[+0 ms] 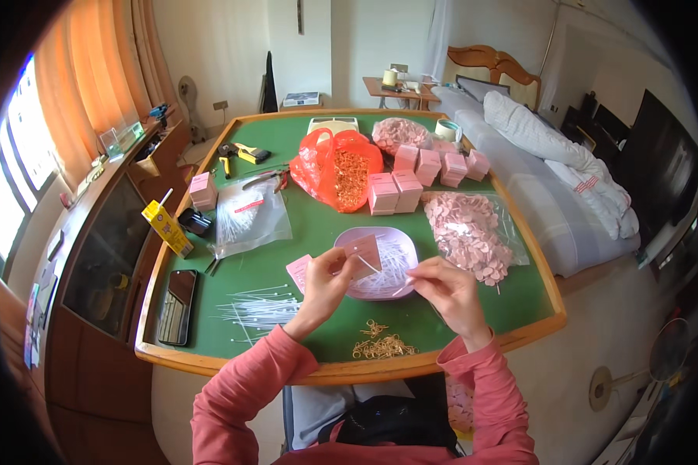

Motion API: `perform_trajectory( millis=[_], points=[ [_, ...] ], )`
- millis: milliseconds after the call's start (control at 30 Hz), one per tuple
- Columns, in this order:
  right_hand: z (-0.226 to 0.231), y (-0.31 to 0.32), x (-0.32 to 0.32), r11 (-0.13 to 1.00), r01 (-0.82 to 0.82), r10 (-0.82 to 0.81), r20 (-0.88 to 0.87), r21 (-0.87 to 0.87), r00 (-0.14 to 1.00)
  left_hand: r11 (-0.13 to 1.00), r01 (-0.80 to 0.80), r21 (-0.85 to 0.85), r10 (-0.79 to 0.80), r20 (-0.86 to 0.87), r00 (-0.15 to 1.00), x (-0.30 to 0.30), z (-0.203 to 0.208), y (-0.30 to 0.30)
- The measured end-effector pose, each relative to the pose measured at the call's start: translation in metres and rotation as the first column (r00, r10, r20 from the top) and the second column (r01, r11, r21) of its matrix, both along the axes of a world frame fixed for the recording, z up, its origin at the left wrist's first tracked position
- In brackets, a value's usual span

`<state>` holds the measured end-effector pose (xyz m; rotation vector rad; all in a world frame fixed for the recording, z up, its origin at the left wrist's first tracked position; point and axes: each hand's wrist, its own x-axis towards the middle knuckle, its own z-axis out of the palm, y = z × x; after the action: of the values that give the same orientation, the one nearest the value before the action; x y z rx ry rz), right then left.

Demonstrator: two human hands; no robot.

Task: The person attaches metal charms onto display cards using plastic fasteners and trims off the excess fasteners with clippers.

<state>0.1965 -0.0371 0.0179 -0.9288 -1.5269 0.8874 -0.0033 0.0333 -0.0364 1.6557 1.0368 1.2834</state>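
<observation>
Between thumb and fingers, my left hand (327,280) holds up a small pink card (364,256) with a thin white strip lying across it. My right hand (446,288) is pinched closed at the right rim of a lilac bowl (350,235); a small pale tip shows at its fingertips, too small to name. White plastic strips (388,267) fill the bowl behind both hands. Another pink card (298,273) lies partly behind my left hand. Loose white strips with small heads (260,311) are spread left of my left wrist. Gold-coloured clasps (384,347) form a pile near the front edge.
Bagged pink pieces (469,236) lie right of the bowl. Behind stand pink card stacks (394,194) and a red bag (316,167) of gold-coloured parts. Leftward are a bag of white strips (244,213), a phone (177,308), a drink carton (167,229) and pliers (250,153). A raised wooden rim (547,318) borders the table.
</observation>
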Motion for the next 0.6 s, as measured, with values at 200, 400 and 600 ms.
perform_trajectory(
  millis=[200, 400, 600],
  points=[
    [-0.001, 0.006, -0.011, 0.98, -0.148, 0.114, -0.237, -0.134, 0.965, 0.999, -0.019, 0.036, 0.018, 0.019, 1.0, 0.003, 0.007, -0.003],
    [0.002, 0.003, -0.02, 0.987, -0.07, 0.035, -0.233, -0.142, 0.972, 0.998, -0.019, 0.061, 0.017, 0.033, 0.999, 0.004, 0.009, -0.003],
    [-0.001, 0.009, -0.027, 0.976, -0.111, 0.069, -0.22, -0.186, 0.973, 0.998, -0.018, 0.052, 0.016, 0.033, 0.999, 0.004, 0.014, -0.007]
  ],
)
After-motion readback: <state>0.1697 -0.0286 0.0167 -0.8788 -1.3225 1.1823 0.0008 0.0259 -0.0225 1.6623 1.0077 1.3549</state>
